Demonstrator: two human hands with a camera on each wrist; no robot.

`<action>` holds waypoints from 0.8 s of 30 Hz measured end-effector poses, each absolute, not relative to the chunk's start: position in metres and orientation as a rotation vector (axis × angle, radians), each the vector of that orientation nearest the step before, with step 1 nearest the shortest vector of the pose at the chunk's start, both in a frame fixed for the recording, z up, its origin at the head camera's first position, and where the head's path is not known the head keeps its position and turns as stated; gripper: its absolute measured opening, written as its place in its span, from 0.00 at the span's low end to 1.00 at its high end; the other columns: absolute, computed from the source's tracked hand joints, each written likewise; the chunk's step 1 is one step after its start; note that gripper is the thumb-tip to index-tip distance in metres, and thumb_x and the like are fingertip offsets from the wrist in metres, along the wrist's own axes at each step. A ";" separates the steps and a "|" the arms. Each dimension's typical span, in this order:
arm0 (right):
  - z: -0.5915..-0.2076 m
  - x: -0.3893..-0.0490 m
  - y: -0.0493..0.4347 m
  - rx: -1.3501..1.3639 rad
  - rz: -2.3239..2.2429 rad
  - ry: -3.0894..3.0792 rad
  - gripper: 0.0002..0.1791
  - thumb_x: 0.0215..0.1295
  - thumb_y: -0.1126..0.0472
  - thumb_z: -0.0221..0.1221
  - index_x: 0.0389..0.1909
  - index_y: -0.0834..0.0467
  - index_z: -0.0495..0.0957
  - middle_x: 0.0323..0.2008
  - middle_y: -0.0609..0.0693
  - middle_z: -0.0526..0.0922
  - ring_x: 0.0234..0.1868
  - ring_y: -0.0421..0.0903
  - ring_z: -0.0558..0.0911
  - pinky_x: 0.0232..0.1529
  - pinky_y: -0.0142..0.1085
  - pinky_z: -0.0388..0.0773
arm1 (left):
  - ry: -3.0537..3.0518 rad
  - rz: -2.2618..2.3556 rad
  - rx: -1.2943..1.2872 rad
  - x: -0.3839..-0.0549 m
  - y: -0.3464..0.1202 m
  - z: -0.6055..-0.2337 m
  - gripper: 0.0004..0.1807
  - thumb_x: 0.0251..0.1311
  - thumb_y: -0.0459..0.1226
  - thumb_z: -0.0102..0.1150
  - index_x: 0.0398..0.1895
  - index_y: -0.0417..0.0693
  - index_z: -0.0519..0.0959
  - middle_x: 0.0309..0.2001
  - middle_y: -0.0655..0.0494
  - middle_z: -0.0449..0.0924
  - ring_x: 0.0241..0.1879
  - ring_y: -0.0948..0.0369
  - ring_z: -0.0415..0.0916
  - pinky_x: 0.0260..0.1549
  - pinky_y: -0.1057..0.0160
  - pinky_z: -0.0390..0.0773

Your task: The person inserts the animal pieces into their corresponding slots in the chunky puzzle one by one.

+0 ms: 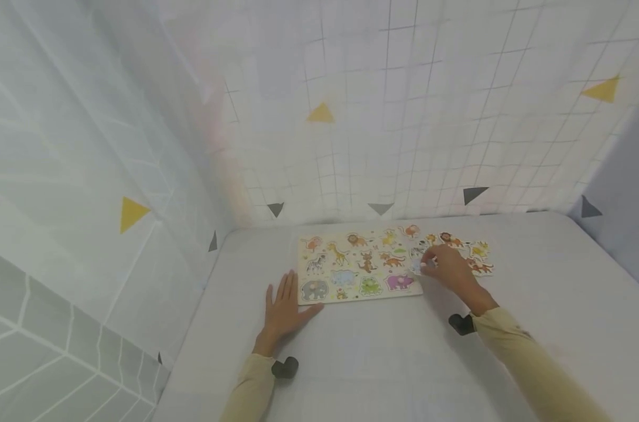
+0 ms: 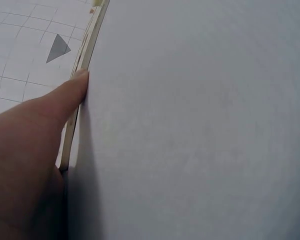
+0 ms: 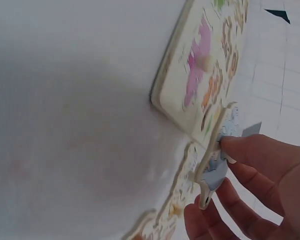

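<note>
A wooden animal puzzle board [image 1: 382, 295] lies flat on the table. My left hand [image 1: 284, 313] rests at its lower left corner, fingers spread along the left side. In the left wrist view the thumb [image 2: 72, 92] presses the board's front edge. My right hand [image 1: 451, 269] is just beyond the board's right side, pinching a light-blue puzzle piece [image 3: 215, 175] between thumb and fingers. In the right wrist view that piece is tilted up near the board's corner. A purple hippo [image 1: 399, 282], a grey elephant [image 1: 315, 290] and a green frog [image 1: 370, 286] show on the board.
Loose animal pieces lie right of the board, among them a lion [image 1: 453, 239], a zebra [image 1: 418, 250], a tiger [image 1: 482, 267] and a monkey [image 1: 411, 230]. A gridded cloth wall [image 1: 361, 146] rises behind the white table [image 1: 351, 357].
</note>
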State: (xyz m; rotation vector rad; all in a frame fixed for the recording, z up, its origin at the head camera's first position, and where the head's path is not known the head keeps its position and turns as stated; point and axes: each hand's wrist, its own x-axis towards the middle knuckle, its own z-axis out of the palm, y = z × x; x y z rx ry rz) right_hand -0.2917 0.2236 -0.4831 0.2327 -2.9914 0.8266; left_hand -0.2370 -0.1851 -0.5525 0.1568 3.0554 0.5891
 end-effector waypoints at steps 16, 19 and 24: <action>-0.486 -0.291 0.169 0.309 0.881 -2.929 0.05 0.63 0.61 0.66 0.37 0.57 0.83 0.48 0.62 0.82 0.43 0.55 0.79 0.42 0.50 0.80 | 3.030 0.645 0.155 -0.235 -0.184 -0.548 0.62 0.61 0.71 0.54 0.84 0.43 0.42 0.86 0.50 0.39 0.86 0.50 0.36 0.83 0.39 0.29; -0.486 -0.291 0.157 0.327 0.899 -2.922 0.05 0.63 0.61 0.66 0.38 0.56 0.83 0.50 0.61 0.83 0.48 0.57 0.81 0.47 0.53 0.82 | 3.022 0.653 0.152 -0.234 -0.183 -0.547 0.62 0.61 0.71 0.54 0.84 0.43 0.42 0.86 0.50 0.39 0.86 0.50 0.35 0.83 0.39 0.29; -0.487 -0.291 0.137 0.366 0.966 -2.884 0.04 0.61 0.61 0.65 0.36 0.54 0.83 0.52 0.59 0.84 0.52 0.60 0.83 0.48 0.55 0.83 | 3.029 0.687 0.161 -0.234 -0.185 -0.547 0.62 0.61 0.71 0.55 0.84 0.43 0.43 0.86 0.49 0.40 0.86 0.50 0.36 0.83 0.39 0.30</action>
